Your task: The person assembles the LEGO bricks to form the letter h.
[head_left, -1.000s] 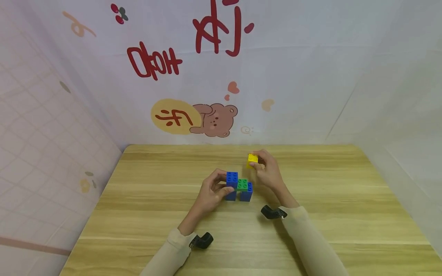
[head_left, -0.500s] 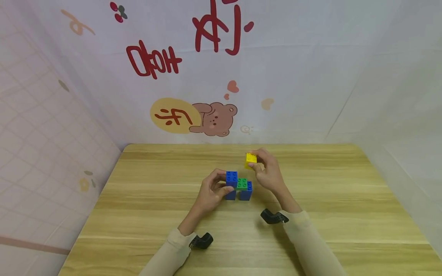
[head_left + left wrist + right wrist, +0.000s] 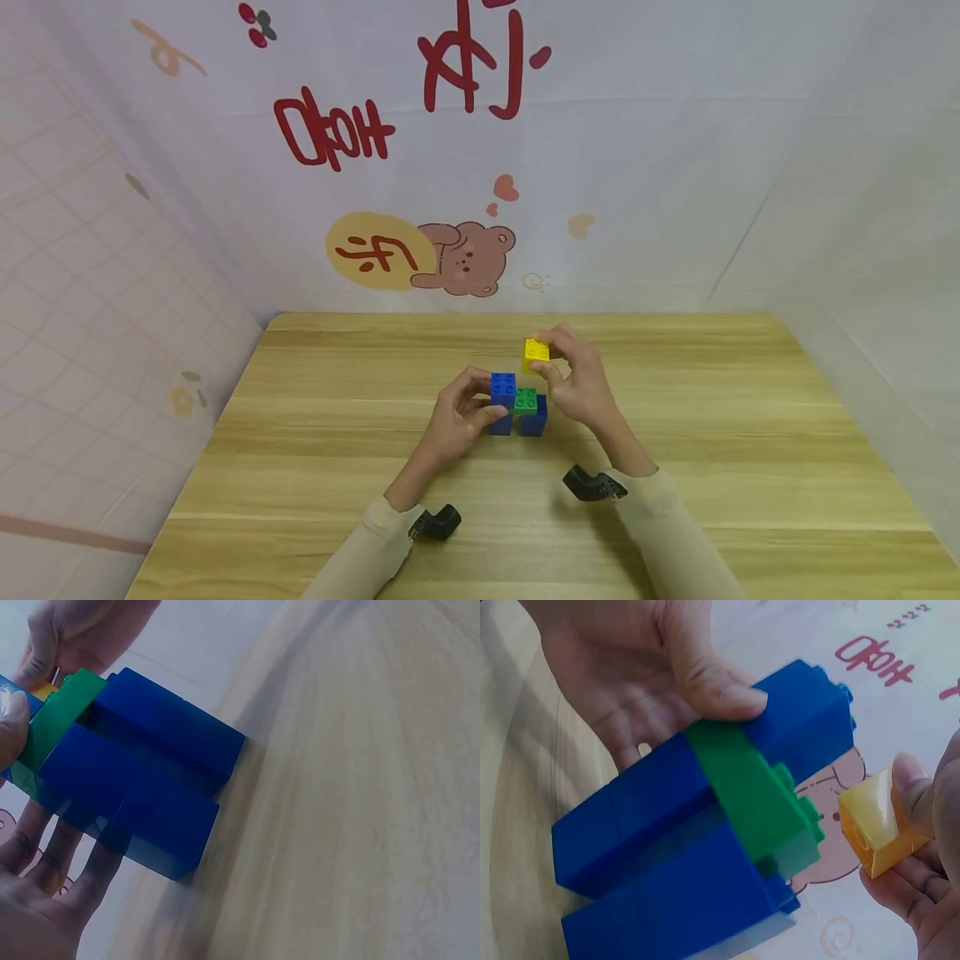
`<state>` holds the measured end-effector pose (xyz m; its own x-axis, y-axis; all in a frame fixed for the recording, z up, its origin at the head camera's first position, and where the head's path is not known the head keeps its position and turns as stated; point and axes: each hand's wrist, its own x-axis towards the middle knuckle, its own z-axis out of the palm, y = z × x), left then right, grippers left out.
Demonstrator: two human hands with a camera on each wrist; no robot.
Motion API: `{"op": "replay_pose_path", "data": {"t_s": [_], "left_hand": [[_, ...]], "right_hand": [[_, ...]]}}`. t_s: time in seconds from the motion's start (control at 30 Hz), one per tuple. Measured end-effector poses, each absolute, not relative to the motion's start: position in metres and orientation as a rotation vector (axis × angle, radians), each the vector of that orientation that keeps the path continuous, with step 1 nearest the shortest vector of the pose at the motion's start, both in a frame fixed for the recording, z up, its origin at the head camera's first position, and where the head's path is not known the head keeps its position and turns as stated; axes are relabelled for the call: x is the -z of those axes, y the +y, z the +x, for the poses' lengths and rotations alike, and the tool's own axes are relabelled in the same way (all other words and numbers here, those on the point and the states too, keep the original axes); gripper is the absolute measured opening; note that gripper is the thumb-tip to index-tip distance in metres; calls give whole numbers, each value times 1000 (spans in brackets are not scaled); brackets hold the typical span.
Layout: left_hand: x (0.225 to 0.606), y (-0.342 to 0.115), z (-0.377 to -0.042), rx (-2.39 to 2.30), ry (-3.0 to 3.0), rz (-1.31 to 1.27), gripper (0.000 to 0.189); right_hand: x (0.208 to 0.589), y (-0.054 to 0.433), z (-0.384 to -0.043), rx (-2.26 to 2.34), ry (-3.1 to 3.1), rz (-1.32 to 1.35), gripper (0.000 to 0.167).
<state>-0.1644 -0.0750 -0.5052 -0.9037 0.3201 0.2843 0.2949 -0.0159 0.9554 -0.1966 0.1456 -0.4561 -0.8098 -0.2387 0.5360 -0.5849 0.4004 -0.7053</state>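
A small stack of blue bricks [image 3: 504, 389] with a green brick [image 3: 527, 401] across its top stands mid-table. My left hand [image 3: 457, 421] grips the stack's left side, thumb on the upper blue brick [image 3: 802, 720] and fingers behind it. My right hand [image 3: 577, 379] pinches a yellow brick [image 3: 536, 352] just above and behind the green brick [image 3: 761, 795], apart from it. From the right wrist, the yellow brick [image 3: 876, 825] hangs close to the studs. The left wrist view shows the blue bricks [image 3: 142, 780] standing on the wood.
The wooden table [image 3: 750, 433] is boxed in by white and pink sheets on three sides, the back one printed with a bear [image 3: 468, 260]. Black wrist cameras [image 3: 438, 523] sit on both sleeves.
My right hand has carried the yellow brick a little left and toward the green brick. The left hand and the stack have stayed put.
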Motion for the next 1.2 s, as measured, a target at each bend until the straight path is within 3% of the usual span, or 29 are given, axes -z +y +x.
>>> {"op": "replay_pose_path", "data": {"t_s": [0.6,1.2], "left_hand": [[505,-75,-168,-2110,2186,656,32],[505,-74,-170,-2123,2161,677,34]], "right_hand": [[431,132,-180,-1274,-2225,871,37],[436,117,-177,-1284,-2198,940,36]]}}
